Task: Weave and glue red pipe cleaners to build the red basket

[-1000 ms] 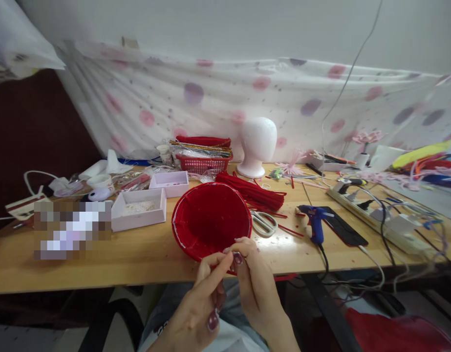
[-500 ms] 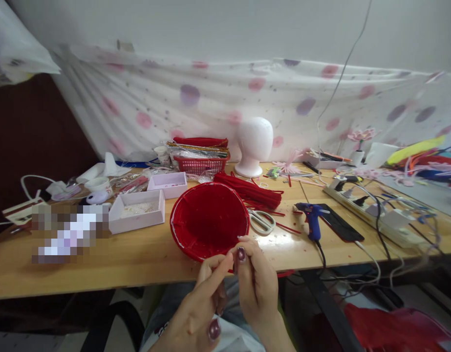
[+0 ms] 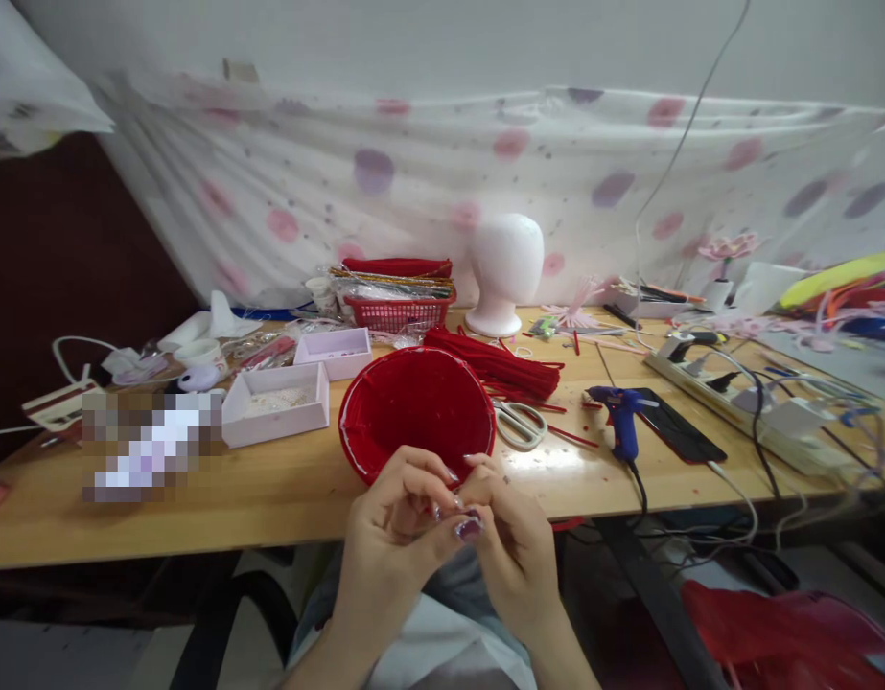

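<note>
My left hand [image 3: 399, 532] and my right hand [image 3: 510, 537] meet at the near edge of the wooden table [image 3: 197, 498], fingertips pinched together on something small that I cannot make out. Both hands touch or hide the near rim of a red bowl-shaped piece [image 3: 415, 407] made of wound red stems, with a white trim along its rim. The piece tilts its hollow side toward me. A pile of red fuzzy stems [image 3: 496, 364] lies just behind it.
Scissors [image 3: 520, 422] and a blue glue gun [image 3: 618, 422] lie right of the bowl, beside a black phone [image 3: 676, 436] and a power strip [image 3: 736, 402]. White trays [image 3: 276, 407], a red basket [image 3: 399, 307] and a white foam head [image 3: 503, 273] stand behind. Spotted cloth hangs at the back.
My left hand has risen and curled its fingers over the right hand's fingertips at the bowl's rim. The view has shifted slightly.
</note>
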Demonstrator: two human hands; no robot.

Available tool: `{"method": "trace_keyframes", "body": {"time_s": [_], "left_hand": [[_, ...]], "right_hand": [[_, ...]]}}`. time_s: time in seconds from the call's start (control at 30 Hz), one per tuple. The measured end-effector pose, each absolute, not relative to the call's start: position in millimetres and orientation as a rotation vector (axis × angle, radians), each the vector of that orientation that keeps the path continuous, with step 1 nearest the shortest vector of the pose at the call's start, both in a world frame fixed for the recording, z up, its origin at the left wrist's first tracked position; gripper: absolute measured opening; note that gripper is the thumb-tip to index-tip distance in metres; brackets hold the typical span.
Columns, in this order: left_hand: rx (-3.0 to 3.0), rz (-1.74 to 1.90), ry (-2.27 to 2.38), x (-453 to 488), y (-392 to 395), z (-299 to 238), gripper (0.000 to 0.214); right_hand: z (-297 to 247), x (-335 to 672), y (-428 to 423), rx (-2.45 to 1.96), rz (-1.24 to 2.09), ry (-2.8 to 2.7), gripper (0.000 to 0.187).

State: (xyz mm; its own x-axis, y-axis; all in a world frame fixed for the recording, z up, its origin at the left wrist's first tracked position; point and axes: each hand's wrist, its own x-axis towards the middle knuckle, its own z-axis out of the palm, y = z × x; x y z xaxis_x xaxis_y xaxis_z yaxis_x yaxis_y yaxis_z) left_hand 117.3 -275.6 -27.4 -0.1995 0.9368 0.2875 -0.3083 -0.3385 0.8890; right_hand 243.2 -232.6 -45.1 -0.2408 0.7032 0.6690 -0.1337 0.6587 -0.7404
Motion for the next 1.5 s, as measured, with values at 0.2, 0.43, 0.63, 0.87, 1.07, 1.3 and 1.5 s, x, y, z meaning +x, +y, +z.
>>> {"method": "trace_keyframes", "body": {"time_s": [0.2,0.43,0.63,0.87,1.07,1.3,1.5], "left_hand": [[1.064,1.551,0.561,115,-272,-28,0.026],[1.076,1.508,0.502,114,-274,-37,0.014],[1.063,1.559,0.442,112,-274,-40,0.020],[1.289,1.709,0.909,110,-283,-34,0.014],[1.666,1.781,1.238,112,-296,-16,0.016],[1.971,1.767,1.445,110,-298,-15,0.019],[1.894,1.772,1.472,114,-298,-23,0.019]], "right_hand": [[-35,246,-235,-0.425,1.307,-1.485,0.046],[-41,240,-239,-0.380,1.699,-1.253,0.050],[-41,240,-236,-0.376,1.800,-1.158,0.061],[-44,238,-239,-0.466,1.764,-1.154,0.053],[-42,237,-244,-0.578,1.625,-1.175,0.050],[-32,241,-247,-0.624,1.516,-1.234,0.045],[-33,235,-249,-0.633,1.502,-1.230,0.048]]}}
